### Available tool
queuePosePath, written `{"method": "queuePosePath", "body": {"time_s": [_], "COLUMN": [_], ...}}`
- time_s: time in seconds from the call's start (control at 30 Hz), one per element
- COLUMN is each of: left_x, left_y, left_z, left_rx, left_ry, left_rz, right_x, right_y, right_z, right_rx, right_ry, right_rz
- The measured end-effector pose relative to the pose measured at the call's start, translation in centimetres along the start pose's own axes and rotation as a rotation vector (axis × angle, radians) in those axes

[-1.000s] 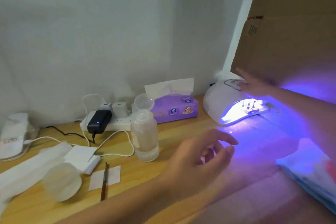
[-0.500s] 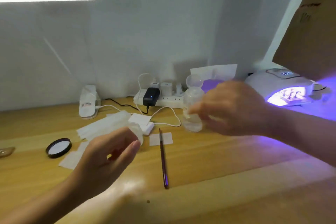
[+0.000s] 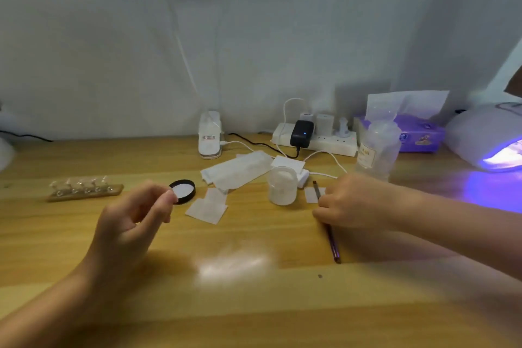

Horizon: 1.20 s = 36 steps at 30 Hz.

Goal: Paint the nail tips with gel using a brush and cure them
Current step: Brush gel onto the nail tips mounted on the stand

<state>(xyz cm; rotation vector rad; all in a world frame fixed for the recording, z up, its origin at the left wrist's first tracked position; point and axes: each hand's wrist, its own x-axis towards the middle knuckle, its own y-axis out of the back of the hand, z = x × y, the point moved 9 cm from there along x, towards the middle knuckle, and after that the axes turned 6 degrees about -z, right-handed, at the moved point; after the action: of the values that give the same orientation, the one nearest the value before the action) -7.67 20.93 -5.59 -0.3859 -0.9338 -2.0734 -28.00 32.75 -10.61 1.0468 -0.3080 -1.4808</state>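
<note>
1. Since the earlier frame our right hand (image 3: 353,200) had come down from in front of the bottle onto the brush (image 3: 327,223), and our view had swung left, so the rack of nail tips (image 3: 84,188) near the left edge of the surface (image 3: 254,291) came into sight.
2. Our right hand's fingers curled round the upper part of the brush handle; the brush lay on the surface, bristle end on a small white pad (image 3: 312,195), tail pointing toward the near edge.
3. Our left hand (image 3: 132,223) hung above the surface, fingers loosely curled, holding nothing.
4. We judged the brush light, thin and stiff, likely to roll; it wanted a pencil pinch close to the ferrule, bristles kept off everything.
5. The nail tips looked tiny, clear and brittle, mounted on their rack; we would move them by the rack's ends, not the tips.
6. The frosted jar (image 3: 282,185) stood open just left of the brush, contents pale and unclear; its black lid (image 3: 183,191) lay further left, inside up.
7. The clear bottle (image 3: 377,148) stood behind our right hand; we could not tell its fill.
8. The curing lamp (image 3: 485,138) glowed violet at the far right edge; what lay inside it was too blurred to tell.
</note>
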Motion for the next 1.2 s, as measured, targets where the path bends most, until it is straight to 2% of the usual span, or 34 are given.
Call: {"method": "queuePosePath", "body": {"time_s": [0.07, 0.1, 0.13, 0.23, 0.3, 0.37, 0.47, 0.53, 0.7, 0.87, 0.97, 1.1, 1.2], "left_x": [-0.1, -0.1, -0.2, -0.3, -0.8, -1.3, -1.7, -1.9, -0.9, -0.5, -0.1, 1.4, 2.7], "left_y": [2.9, 4.7, 6.4, 11.5, 14.2, 15.7, 16.2, 16.0, 15.7, 15.1, 15.7, 13.5, 8.8], "left_z": [-2.0, -3.5, -5.0, -10.6, -14.9, -17.6, -19.4, -20.1, -18.8, -17.2, -15.4, -10.5, -5.7], "left_rx": [0.057, 0.091, 0.142, 0.367, 0.464, 0.48, 0.39, 0.297, 0.328, 0.417, 0.451, 0.265, 0.134], "left_ry": [0.042, 0.075, 0.11, 0.286, 0.508, 0.653, 0.729, 0.768, 0.682, 0.607, 0.546, 0.406, 0.287], "left_rz": [0.096, 0.166, 0.224, 0.31, 0.281, 0.227, 0.162, 0.127, 0.08, 0.008, 0.052, 0.048, -0.055], "right_x": [-0.1, -0.6, -1.1, -2.5, -3.4, -4.2, -4.7, -3.8, -1.0, 0.2, -0.3, -1.6, -3.2], "right_y": [1.0, 1.6, 2.4, 4.0, 5.4, 6.6, 7.3, 7.8, 10.4, 10.7, 9.9, 7.6, 6.1], "right_z": [-0.1, -0.1, 0.2, 1.1, 2.2, 3.4, 4.3, 4.0, 1.9, 0.8, 1.7, 4.0, 5.7], "right_rx": [-0.089, -0.11, -0.075, -0.001, 0.107, 0.265, 0.464, 0.565, 0.605, 0.574, 0.613, 0.921, 1.147], "right_ry": [0.042, 0.059, 0.068, 0.055, -0.022, -0.146, -0.357, -0.409, -0.341, -0.294, -0.355, -0.424, -0.468], "right_rz": [0.101, 0.229, 0.36, 0.612, 0.76, 0.921, 1.163, 1.259, 1.404, 1.411, 1.403, 1.394, 1.466]}}
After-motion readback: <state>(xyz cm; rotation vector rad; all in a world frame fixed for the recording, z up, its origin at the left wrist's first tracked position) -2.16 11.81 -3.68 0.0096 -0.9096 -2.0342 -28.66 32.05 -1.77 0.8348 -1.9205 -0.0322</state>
